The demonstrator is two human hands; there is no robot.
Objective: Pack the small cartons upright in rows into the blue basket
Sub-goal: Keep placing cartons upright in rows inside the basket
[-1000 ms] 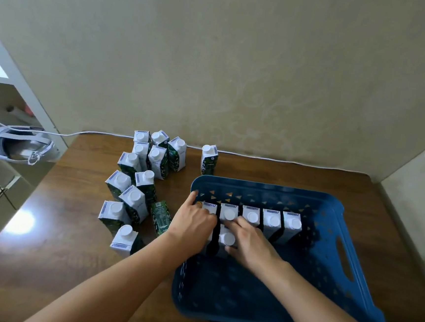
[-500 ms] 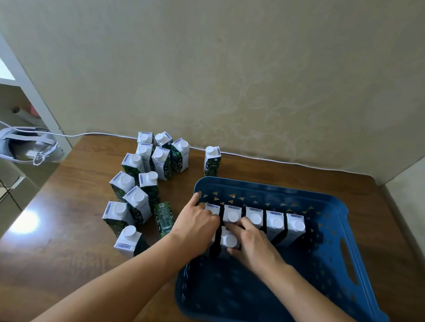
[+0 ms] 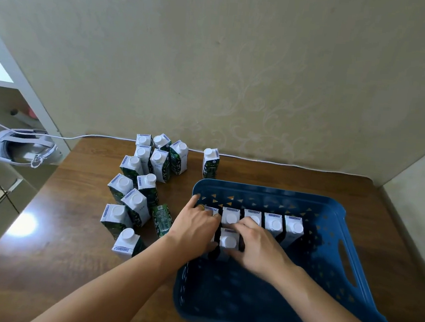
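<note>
The blue basket (image 3: 268, 190) sits on the right of the brown table. Several small white-capped cartons stand upright in a row (image 3: 274, 224) along its far wall. In front of that row's left end stands another carton (image 3: 229, 240), with the fingers of my right hand (image 3: 258, 244) closed around it. My left hand (image 3: 195, 226) is curled over the basket's left wall onto a carton beside it, which is mostly hidden. Several loose cartons (image 3: 136, 200) stand on the table left of the basket. One green carton (image 3: 162, 219) lies flat.
A single carton (image 3: 210, 162) stands just behind the basket's far left corner. A white headset (image 3: 20, 148) rests on a ledge past the table's left edge. A white cable (image 3: 270, 162) runs along the wall behind the table.
Both hands stay on the two cartons at the left end of the second row, pressing them a little closer to the back row. The loose cartons have not moved.
</note>
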